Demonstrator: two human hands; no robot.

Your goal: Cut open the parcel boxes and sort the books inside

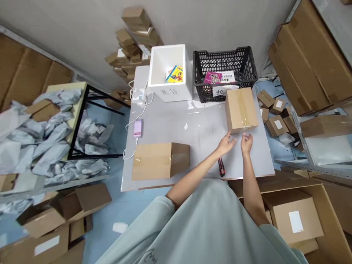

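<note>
A taped cardboard box (239,110) sits at the right side of the grey table, with clear tape along its top and over its near edge. My left hand (226,144) is just in front of its near left corner, thumb and index finger apart; whether a fingertip touches the cardboard I cannot tell. Just before the near right part of that edge is my right hand (246,143), fingers loosely bent and apart, holding nothing. Beneath my left wrist lies a red and black box cutter (221,167). Another closed cardboard box (154,161) rests at the table's front left.
At the table's back stand a white foam box (170,90) and a black plastic crate (205,93), both holding books. A phone (138,128) with a white cable lies at left. A large open carton (330,205) with boxes inside is at lower right. Shelves flank both sides.
</note>
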